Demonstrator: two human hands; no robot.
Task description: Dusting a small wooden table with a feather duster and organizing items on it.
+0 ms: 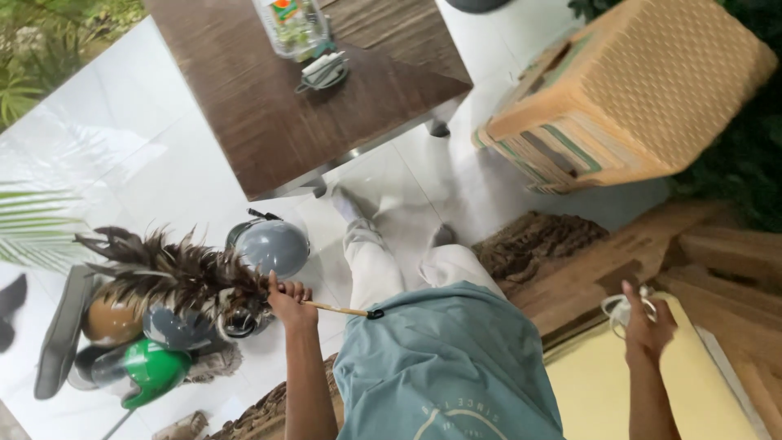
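My left hand [290,303] grips the thin wooden handle [342,310] of a feather duster. Its brown and black feathers [175,273] lie over a cluster of helmets on the floor: a grey one [275,246], a dark one [175,327], a brown one [108,323] and a green one [156,367]. My right hand [649,327] is raised over a yellow surface [627,395] and holds a small white looped thing [619,306], perhaps a cord. My legs in white trousers [371,261] stand between the two hands.
A dark wooden table [261,114] stands ahead with a clear plastic container [293,28] and a white coiled cable [324,72] on it. A woven stool [643,98] lies tilted at the right. A brown doormat [538,240] and wooden planks [717,253] sit near my right.
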